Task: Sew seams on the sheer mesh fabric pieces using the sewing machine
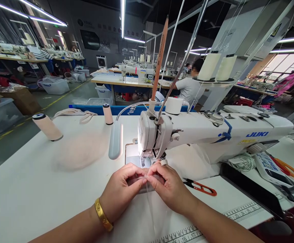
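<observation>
My left hand (123, 189), with a gold bangle (103, 215) at its wrist, pinches thin sheer fabric (150, 206) between thumb and fingers. Meeting it fingertip to fingertip, my right hand (169, 189) pinches the same pale fabric, which hangs down toward me over the table edge ruler. Both hands are just in front of the needle area of a white JUKI sewing machine (195, 130). Its needle plate (134, 158) shows beyond my left fingers. Orange-handled thread snips (203, 187) lie to the right of my right hand.
A lamp (115, 141) lights the needle area. On the left lie thread cones (48, 127) and a blurred pale fabric piece (82, 152). A black phone-like slab (250, 189) and a coiled white cable (242, 163) lie right. A co-worker (189, 86) sits beyond the machine.
</observation>
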Demonstrator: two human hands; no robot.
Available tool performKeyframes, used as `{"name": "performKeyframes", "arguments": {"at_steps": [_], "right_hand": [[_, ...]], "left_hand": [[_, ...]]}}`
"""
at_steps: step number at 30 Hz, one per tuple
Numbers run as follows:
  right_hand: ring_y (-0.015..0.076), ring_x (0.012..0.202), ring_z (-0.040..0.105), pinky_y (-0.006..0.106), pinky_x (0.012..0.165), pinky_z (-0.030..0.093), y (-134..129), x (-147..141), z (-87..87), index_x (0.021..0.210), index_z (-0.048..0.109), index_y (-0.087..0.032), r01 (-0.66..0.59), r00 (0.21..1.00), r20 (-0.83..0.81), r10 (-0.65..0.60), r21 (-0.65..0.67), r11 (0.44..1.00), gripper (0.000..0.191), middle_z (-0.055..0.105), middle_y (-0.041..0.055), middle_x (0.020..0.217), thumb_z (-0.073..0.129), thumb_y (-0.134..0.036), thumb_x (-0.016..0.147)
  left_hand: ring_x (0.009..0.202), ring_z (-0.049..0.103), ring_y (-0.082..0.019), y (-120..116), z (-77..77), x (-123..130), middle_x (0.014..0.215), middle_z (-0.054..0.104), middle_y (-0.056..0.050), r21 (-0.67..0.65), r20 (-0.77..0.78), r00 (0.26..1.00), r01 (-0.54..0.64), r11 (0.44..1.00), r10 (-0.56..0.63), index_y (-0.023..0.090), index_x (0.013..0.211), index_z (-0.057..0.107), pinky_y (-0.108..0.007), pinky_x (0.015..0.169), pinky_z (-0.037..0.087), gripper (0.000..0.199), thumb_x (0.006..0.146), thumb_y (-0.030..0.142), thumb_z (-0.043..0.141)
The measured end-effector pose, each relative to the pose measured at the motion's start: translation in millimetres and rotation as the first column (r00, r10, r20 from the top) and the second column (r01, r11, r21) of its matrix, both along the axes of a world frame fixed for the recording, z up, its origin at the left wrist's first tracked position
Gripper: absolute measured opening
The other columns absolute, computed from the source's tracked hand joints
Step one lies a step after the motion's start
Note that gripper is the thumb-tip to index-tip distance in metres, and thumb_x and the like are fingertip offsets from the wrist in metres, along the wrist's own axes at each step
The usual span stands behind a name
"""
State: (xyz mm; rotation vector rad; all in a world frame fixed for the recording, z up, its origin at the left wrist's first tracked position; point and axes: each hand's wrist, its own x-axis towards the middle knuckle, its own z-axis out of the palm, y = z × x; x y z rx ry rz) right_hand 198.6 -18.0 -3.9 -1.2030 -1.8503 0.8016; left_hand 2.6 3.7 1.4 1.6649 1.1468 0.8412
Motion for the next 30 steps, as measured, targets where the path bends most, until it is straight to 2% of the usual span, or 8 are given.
{"name": "performKeyframes", "arguments": {"at_steps": [5,11,15,18,22,26,30], "right_hand": [[0.0183,0.081,0.056,0.03,0.071,0.04,-0.6,-0.2,0.7,0.087,0.057,-0.024,-0.009,1.0,0.015,0.009,0.009,1.0,0.013,0.062,0.0003,0.086,0.053,-0.028,0.099],[0.0173,0.079,0.055,0.029,0.07,0.041,0.7,-0.3,-0.9,0.089,0.059,-0.023,0.004,1.0,0.004,-0.004,0.0,1.0,0.014,0.062,0.0003,0.087,0.053,-0.029,0.1],[0.0174,0.081,0.056,0.029,0.069,0.041,0.1,0.0,-0.1,0.089,0.061,-0.023,0.005,1.0,-0.011,-0.005,-0.025,1.0,0.015,0.064,0.0004,0.088,0.055,-0.03,0.1],[0.0182,0.086,0.058,0.029,0.072,0.043,-0.6,0.8,-0.1,0.099,0.066,-0.024,0.005,1.0,-0.019,-0.006,-0.048,0.999,0.011,0.066,0.0016,0.095,0.057,-0.031,0.1],[0.0191,0.092,0.059,0.031,0.079,0.046,-0.1,1.9,-1.5,0.114,0.069,-0.028,-0.02,1.0,0.002,0.02,-0.05,0.999,0.018,0.067,0.0018,0.103,0.057,-0.031,0.102],[0.0195,0.097,0.06,0.032,0.084,0.046,0.1,1.4,-3.9,0.109,0.069,-0.029,-0.017,1.0,0.012,0.018,-0.038,0.999,0.013,0.068,0.0007,0.104,0.058,-0.029,0.101],[0.02,0.094,0.058,0.032,0.081,0.043,-0.2,-0.1,-4.3,0.097,0.063,-0.025,-0.009,0.999,0.04,0.009,0.003,1.0,0.005,0.066,0.0,0.094,0.059,-0.025,0.1]], "left_hand": [[0.068,0.056,-0.016,-1.1,-1.3,1.2,0.08,0.067,-0.003,0.037,-0.001,1.0,-0.022,0.999,0.022,0.02,0.078,0.069,-0.026,0.059,0.047,0.03,0.084,0.049,0.069],[0.064,0.055,-0.016,-1.6,0.2,0.1,0.076,0.064,-0.002,-0.011,0.001,1.0,-0.013,1.0,0.013,0.02,0.076,0.069,-0.025,0.055,0.046,0.031,0.083,0.05,0.068],[0.062,0.054,-0.015,-2.0,1.0,-0.3,0.076,0.062,-0.002,0.006,-0.007,1.0,-0.002,1.0,0.002,0.02,0.076,0.073,-0.024,0.052,0.044,0.031,0.085,0.049,0.066],[0.065,0.056,-0.016,-1.9,1.8,-0.2,0.074,0.061,-0.002,0.03,-0.008,1.0,0.002,1.0,-0.001,0.021,0.076,0.075,-0.024,0.053,0.045,0.029,0.086,0.047,0.066],[0.069,0.059,-0.018,-0.2,-0.6,-1.7,0.075,0.063,-0.003,0.066,-0.039,0.999,0.015,0.998,-0.012,0.024,0.081,0.08,-0.027,0.061,0.048,0.028,0.087,0.046,0.064],[0.073,0.062,-0.018,1.6,-6.0,-3.7,0.077,0.066,-0.003,0.139,-0.085,0.996,0.049,0.989,-0.037,0.024,0.085,0.082,-0.028,0.068,0.05,0.029,0.091,0.044,0.062],[0.07,0.06,-0.016,0.9,-7.0,-3.2,0.076,0.065,-0.002,0.205,-0.105,0.994,0.056,0.977,-0.035,0.022,0.078,0.078,-0.026,0.065,0.048,0.029,0.092,0.041,0.061]]}}
